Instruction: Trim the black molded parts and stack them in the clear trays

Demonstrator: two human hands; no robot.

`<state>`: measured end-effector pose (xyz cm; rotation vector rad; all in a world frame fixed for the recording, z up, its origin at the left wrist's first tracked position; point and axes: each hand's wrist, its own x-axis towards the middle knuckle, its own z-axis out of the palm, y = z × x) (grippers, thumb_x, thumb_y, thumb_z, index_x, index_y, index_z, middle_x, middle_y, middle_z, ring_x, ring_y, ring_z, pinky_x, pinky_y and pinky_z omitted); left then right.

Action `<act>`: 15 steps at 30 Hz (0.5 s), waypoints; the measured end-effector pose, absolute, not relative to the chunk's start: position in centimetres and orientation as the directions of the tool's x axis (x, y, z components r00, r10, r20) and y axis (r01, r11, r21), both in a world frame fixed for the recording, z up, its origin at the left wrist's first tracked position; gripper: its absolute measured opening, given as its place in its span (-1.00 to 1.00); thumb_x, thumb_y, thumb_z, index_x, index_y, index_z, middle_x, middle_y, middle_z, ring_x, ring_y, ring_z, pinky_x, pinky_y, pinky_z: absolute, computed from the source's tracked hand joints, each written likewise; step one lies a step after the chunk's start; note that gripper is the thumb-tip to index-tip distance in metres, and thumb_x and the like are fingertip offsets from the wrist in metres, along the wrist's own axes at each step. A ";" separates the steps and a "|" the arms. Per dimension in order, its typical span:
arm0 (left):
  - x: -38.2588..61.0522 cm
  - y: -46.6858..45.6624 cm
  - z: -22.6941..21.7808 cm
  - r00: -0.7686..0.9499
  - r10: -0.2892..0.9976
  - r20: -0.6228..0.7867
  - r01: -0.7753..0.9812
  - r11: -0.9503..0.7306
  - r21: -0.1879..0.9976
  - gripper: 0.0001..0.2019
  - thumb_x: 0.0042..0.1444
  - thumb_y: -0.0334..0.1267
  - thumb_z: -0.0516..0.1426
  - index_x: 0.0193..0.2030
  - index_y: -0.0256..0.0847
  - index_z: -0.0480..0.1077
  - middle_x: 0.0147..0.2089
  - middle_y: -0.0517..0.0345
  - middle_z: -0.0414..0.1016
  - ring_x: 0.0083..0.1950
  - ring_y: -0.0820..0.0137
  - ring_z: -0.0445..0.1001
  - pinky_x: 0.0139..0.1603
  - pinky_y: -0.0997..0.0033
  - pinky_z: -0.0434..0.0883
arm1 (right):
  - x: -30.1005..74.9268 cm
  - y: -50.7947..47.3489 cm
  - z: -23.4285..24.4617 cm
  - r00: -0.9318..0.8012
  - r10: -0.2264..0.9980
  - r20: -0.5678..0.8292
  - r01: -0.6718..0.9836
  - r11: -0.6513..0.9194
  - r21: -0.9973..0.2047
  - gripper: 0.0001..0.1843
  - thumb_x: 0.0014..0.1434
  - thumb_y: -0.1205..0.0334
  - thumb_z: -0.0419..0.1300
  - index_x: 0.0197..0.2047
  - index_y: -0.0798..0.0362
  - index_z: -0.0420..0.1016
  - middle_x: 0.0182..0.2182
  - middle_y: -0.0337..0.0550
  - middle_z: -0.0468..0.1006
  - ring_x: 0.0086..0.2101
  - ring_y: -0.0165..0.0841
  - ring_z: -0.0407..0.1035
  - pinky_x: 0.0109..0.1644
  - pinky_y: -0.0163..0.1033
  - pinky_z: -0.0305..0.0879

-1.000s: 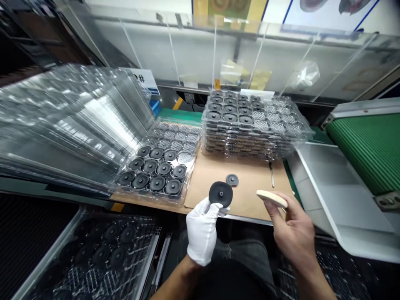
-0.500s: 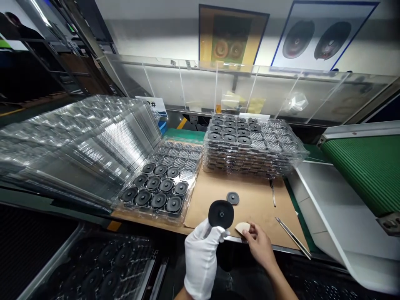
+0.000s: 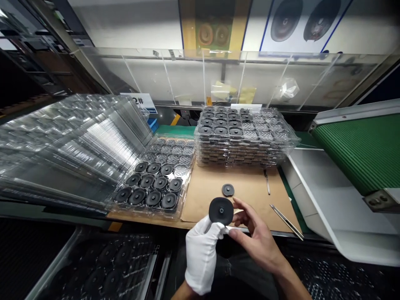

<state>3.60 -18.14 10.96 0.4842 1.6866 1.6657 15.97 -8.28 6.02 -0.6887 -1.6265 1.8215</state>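
Observation:
My left hand [image 3: 202, 250], in a white glove, pinches a black rounded-square speaker cone [image 3: 220, 211] by its lower edge. The cone faces me, with a small metal-looking hub at its centre. From the right, my bare right hand [image 3: 258, 237] is curled at the cone's edge, thumb low and index finger near the upper right rim. A cream-coloured pad [image 3: 229, 228] shows only as a pale sliver by the thumb; the rest is hidden. Just beyond lies a smaller grey-black disc [image 3: 228, 190] on the brown paper [image 3: 206, 196].
To the left, a clear tray [image 3: 178, 204] holds several black cones, beside leaning stacked trays [image 3: 93, 141]. Stacked filled trays [image 3: 246, 146] stand behind. Tweezers [image 3: 286, 221] and a pen [image 3: 267, 183] lie right, near a white bin [image 3: 337, 233] and green conveyor [image 3: 362, 137].
My right hand has moved left and up to the cone, and the cream pad is now mostly hidden. My left hand still holds the cone. The camera view has shifted slightly.

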 end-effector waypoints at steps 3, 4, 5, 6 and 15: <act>3.8 -18.1 11.5 -0.658 0.722 -0.215 -0.177 0.129 0.976 -0.77 0.11 -0.16 0.29 -0.13 -0.18 0.64 -0.34 0.20 0.59 -0.30 0.39 0.46 -0.21 0.53 0.43 | 15.4 -8.4 7.6 -0.741 0.670 0.048 -0.206 -0.159 -0.965 -0.13 0.12 0.13 0.43 0.41 -0.24 0.16 0.23 -0.07 0.42 -0.03 -0.27 0.44 0.16 -0.04 0.39; 3.8 -18.1 11.6 -0.642 0.735 -0.215 -0.171 0.136 0.976 -0.76 0.11 -0.16 0.29 -0.11 -0.17 0.64 -0.29 0.18 0.63 -0.25 0.36 0.51 -0.15 0.50 0.45 | 15.3 -8.4 7.7 -0.749 0.660 0.058 -0.243 -0.192 -0.951 -0.15 0.13 0.14 0.43 0.41 -0.24 0.17 0.22 -0.07 0.43 0.01 -0.25 0.44 0.16 -0.04 0.39; 3.8 -18.1 11.7 -0.629 0.748 -0.213 -0.163 0.140 0.977 -0.75 0.12 -0.16 0.27 -0.09 -0.17 0.64 -0.24 0.15 0.65 -0.22 0.32 0.54 -0.11 0.47 0.47 | 15.2 -8.3 7.8 -0.753 0.655 0.063 -0.267 -0.218 -0.939 -0.17 0.14 0.15 0.42 0.40 -0.23 0.20 0.21 -0.08 0.44 0.04 -0.23 0.43 0.16 -0.05 0.39; 3.8 -18.1 11.7 -0.621 0.758 -0.200 -0.150 0.136 0.979 -0.73 0.13 -0.15 0.26 -0.07 -0.18 0.63 -0.20 0.12 0.66 -0.20 0.30 0.56 -0.08 0.44 0.49 | 15.1 -8.3 7.7 -0.752 0.657 0.058 -0.275 -0.233 -0.933 -0.21 0.14 0.15 0.42 0.38 -0.21 0.23 0.20 -0.08 0.46 0.06 -0.22 0.42 0.16 -0.07 0.40; 3.5 -17.6 10.7 -0.643 0.737 -0.210 -0.105 0.187 0.977 -0.84 0.09 -0.20 0.25 -0.24 -0.22 0.55 -0.42 0.17 0.54 -0.41 0.38 0.46 -0.32 0.47 0.45 | 16.3 -8.5 6.9 -0.687 0.702 0.189 -0.081 0.185 -0.979 -0.37 0.19 0.15 0.37 0.31 -0.22 0.38 0.12 -0.12 0.50 -0.04 -0.25 0.43 0.11 -0.10 0.42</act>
